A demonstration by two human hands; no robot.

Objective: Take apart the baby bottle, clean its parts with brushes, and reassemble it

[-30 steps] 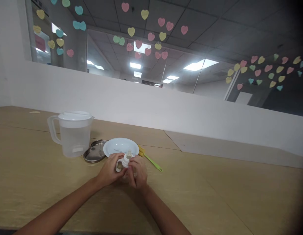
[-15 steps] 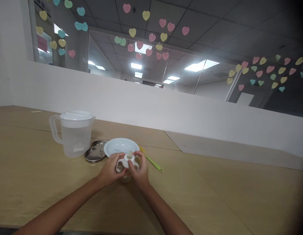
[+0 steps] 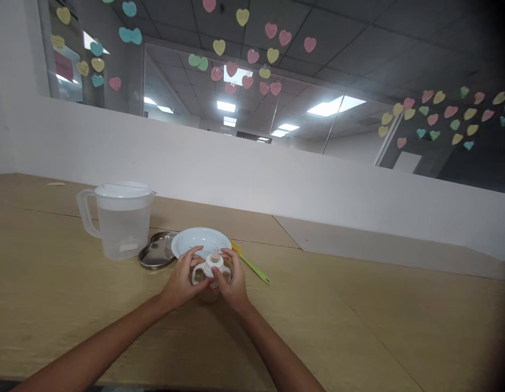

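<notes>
A clear baby bottle (image 3: 210, 295) stands upright on the table in front of me, with a white two-handled collar (image 3: 214, 266) and a see-through teat on top. My left hand (image 3: 184, 280) is around its left side, thumb against the bottle below the collar, index finger raised off it. On the other side my right hand (image 3: 235, 283) grips the collar, its thumb on the front and its fingers behind the right handle. Much of the bottle's body is hidden by my thumbs. Just behind it lies a white plate (image 3: 201, 235).
Left of the plate sits a kidney-shaped metal tray (image 3: 156, 253). A lidded plastic jug (image 3: 123, 228) with clear liquid stands farther left. On the right lies a brush with a green handle (image 3: 256, 269). A white wall (image 3: 219, 169) bounds the table's back.
My left index finger has lifted and spread away from the collar. My right hand keeps its grip, and the bottle stays in nearly the same place. The view has shifted slightly.
</notes>
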